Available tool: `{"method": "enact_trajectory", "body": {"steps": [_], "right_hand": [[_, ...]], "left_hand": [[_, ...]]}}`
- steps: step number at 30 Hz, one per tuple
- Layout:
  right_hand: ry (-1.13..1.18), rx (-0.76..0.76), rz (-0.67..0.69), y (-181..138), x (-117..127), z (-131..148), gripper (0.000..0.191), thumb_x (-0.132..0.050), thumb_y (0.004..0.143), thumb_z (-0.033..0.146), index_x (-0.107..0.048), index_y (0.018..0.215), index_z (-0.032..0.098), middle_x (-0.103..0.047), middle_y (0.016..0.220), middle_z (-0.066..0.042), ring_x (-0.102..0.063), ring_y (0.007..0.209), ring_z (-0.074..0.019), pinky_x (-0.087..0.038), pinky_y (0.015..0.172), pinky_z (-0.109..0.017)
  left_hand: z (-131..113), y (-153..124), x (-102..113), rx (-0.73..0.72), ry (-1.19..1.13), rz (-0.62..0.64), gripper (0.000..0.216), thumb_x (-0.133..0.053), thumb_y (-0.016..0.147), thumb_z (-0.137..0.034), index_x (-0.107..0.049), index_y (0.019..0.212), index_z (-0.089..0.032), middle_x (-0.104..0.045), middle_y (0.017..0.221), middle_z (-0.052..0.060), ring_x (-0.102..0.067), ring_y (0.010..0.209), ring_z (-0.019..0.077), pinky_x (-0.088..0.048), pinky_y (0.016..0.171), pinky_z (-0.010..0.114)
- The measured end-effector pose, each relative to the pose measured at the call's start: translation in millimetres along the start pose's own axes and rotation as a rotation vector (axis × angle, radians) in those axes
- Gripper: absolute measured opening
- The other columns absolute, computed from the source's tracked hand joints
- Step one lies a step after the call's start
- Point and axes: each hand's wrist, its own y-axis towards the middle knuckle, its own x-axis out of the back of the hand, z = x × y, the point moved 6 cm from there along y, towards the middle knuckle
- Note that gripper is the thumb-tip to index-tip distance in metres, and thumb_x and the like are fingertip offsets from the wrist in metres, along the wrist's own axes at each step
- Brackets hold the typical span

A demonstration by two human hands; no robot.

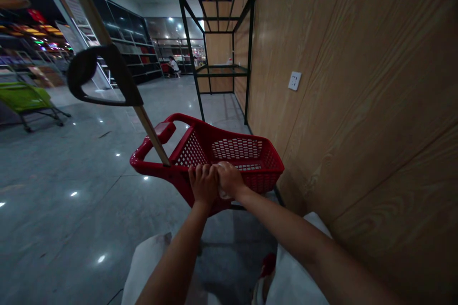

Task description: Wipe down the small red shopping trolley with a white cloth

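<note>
A red plastic shopping cart (234,136) with perforated basket walls stands in front of me. My left hand (204,183) has its fingers curled over the near rim. Right beside it, touching it, my right hand (229,178) is closed on a whitish, crumpled wipe (223,194) pressed against the cart's near side. Most of the wipe is hidden under the fingers. A wooden pole (153,136) leans across the cart's handle end and carries a black loop grip (121,78) higher up.
The wood-panelled wall (322,105) rises close on the right, with a white socket (295,81). A black metal rack (196,76) stands behind the cart. A green cart (25,97) is at left. Farther back, a person (174,66) crouches near shelves.
</note>
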Motion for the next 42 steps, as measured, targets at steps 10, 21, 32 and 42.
{"method": "enact_trajectory", "body": {"steps": [10,21,32,42], "right_hand": [[-0.129,-0.020,0.048,-49.9,16.4,-97.1,0.022,-0.048,0.095,0.026,-0.062,0.111,0.020,-0.065,0.108,-0.007,-0.059,0.099,-0.0195,-0.039,0.102,-0.038],[-0.121,-0.141,0.025,-38.8,9.7,-95.8,0.028,-0.045,0.096,0.025,-0.062,0.117,0.019,-0.064,0.111,-0.009,-0.057,0.101,-0.0205,-0.041,0.100,-0.037],[-0.044,0.006,0.062,5.6,-17.6,-30.5,0.029,-0.040,0.098,0.030,-0.059,0.118,0.021,-0.063,0.112,-0.008,-0.058,0.100,-0.0195,-0.043,0.096,-0.035],[-0.126,-0.018,0.155,-68.6,17.1,-139.7,0.025,-0.048,0.095,0.025,-0.060,0.117,0.021,-0.065,0.110,-0.007,-0.059,0.102,-0.0179,-0.035,0.106,-0.039]], "left_hand": [[23.7,11.2,-9.1,-0.058,0.069,0.103,0.028,-0.039,0.093,-0.036,-0.063,0.090,-0.022,-0.063,0.097,0.008,-0.050,0.100,0.0262,-0.025,0.105,0.052],[22.2,27.8,-18.1,0.030,0.121,0.035,0.031,-0.038,0.092,-0.035,-0.064,0.089,-0.018,-0.062,0.097,0.011,-0.048,0.107,0.0287,-0.021,0.111,0.056],[40.1,22.9,-19.4,-0.004,0.038,0.057,0.031,-0.039,0.092,-0.038,-0.063,0.094,-0.019,-0.062,0.101,0.012,-0.048,0.112,0.0288,-0.020,0.113,0.055],[53.0,29.1,-30.0,-0.029,-0.009,0.055,0.032,-0.039,0.092,-0.039,-0.063,0.097,-0.019,-0.062,0.105,0.012,-0.047,0.116,0.0295,-0.018,0.113,0.058]]}}
